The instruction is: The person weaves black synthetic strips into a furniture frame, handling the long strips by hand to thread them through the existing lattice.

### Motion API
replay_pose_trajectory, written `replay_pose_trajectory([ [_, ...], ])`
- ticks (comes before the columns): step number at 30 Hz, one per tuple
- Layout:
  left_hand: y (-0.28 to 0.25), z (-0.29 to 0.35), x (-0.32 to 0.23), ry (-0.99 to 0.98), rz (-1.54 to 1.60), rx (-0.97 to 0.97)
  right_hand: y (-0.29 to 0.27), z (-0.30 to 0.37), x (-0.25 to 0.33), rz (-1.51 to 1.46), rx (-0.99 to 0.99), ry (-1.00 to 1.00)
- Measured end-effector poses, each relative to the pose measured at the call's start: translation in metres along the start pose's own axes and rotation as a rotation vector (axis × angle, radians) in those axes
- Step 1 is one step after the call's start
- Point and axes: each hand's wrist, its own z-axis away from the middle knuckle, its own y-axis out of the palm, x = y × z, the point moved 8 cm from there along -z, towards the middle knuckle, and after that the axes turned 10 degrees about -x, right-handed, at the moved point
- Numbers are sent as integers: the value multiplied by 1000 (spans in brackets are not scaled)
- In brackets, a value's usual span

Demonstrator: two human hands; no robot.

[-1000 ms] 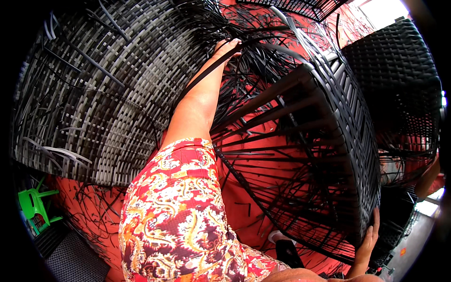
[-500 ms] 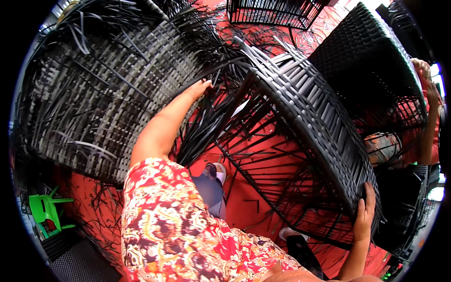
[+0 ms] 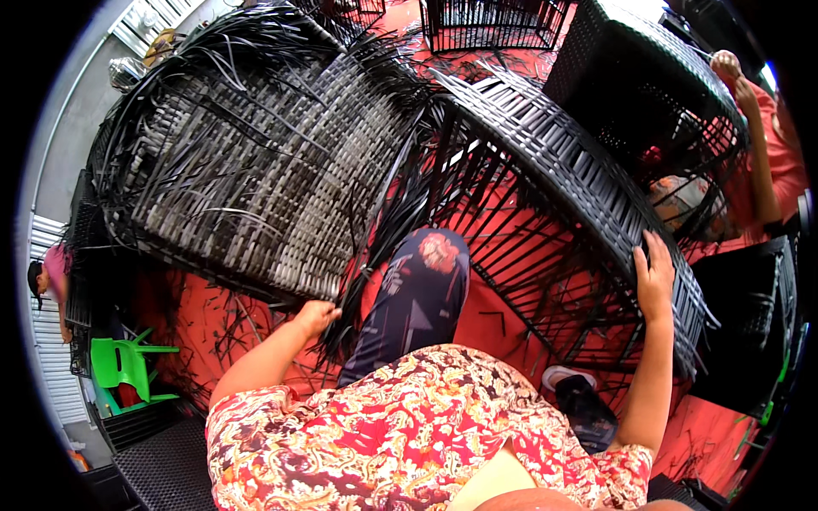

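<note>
My left hand [image 3: 319,318] is closed at the lower near corner of a large woven panel [image 3: 247,170] of grey-black plastic rattan. What its fingers grip cannot be made out. Loose black strips [image 3: 362,277] hang beside it. On the right, a partly woven rattan furniture frame [image 3: 571,183] leans at a slant, its top side woven and its open side showing bare rods and loose strands. My right hand [image 3: 654,277] rests with fingers extended on that woven side, near its lower right end. My bent knee [image 3: 426,272] stands between the two pieces.
Cut strips lie scattered over the red floor [image 3: 498,319]. A green plastic chair [image 3: 128,366] is at left. Another person in an orange-red top [image 3: 780,157] handles a dark woven piece [image 3: 639,77] at right. A black frame [image 3: 494,25] stands at the back.
My left hand has come down and nearer, from the gap between the pieces to the panel's near corner. My right hand stays on the frame's woven side. The view has shifted.
</note>
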Motion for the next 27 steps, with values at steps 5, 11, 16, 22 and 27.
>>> replay_pose_trajectory([
  [5, 25, 143, 72, -72, -243, 217, -6, 10, 1, 46, 11, 54],
  [11, 67, 308, 136, -16, -566, 629, -14, 16, 15, 120, 5, 61],
  [16, 29, 312, 104, -277, -267, 891, -9, 29, 20, 126, -18, 39],
  [22, -148, 98, -158, -118, -79, 771, -16, 33, 45, 156, -76, -40],
  [27, -263, 20, -400, 842, 564, 45, -34, 41, 42, 20, -262, -146],
])
